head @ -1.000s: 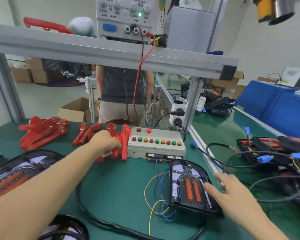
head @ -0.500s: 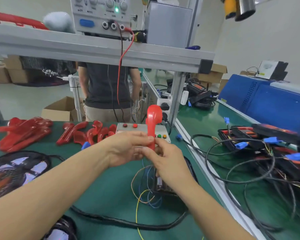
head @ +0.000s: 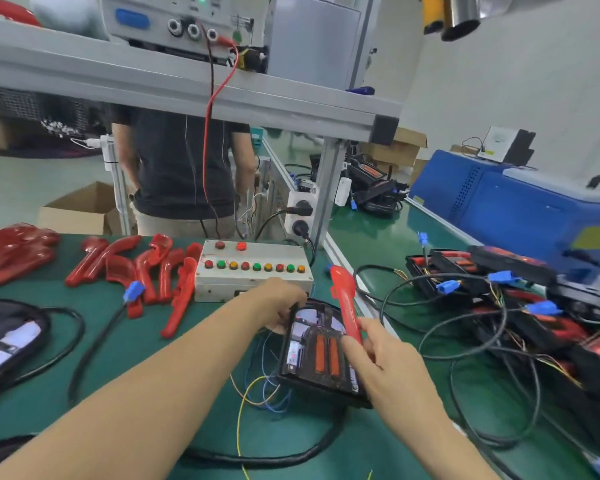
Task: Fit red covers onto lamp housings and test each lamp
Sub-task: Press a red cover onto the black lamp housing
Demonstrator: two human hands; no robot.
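No legible text, panel labels perhaps blurred

Left hand (head: 280, 306) fingers hidden behind lamp housing (head: 321, 355) rim; bystander (head: 181, 168) cut off by shelf rail (head: 187, 88) — button labels unreadable.

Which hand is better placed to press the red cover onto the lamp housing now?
The right hand: it already pinches the red cover beside the lamp housing. The left hand grips the housing's far edge, steadying it.

Both bare forearms reach forward. The left hand (head: 280, 304) curls over the black lamp housing's (head: 317, 355) far corner — the right hand (head: 378, 358) pinches a glossy red plastic cover (head: 344, 303).
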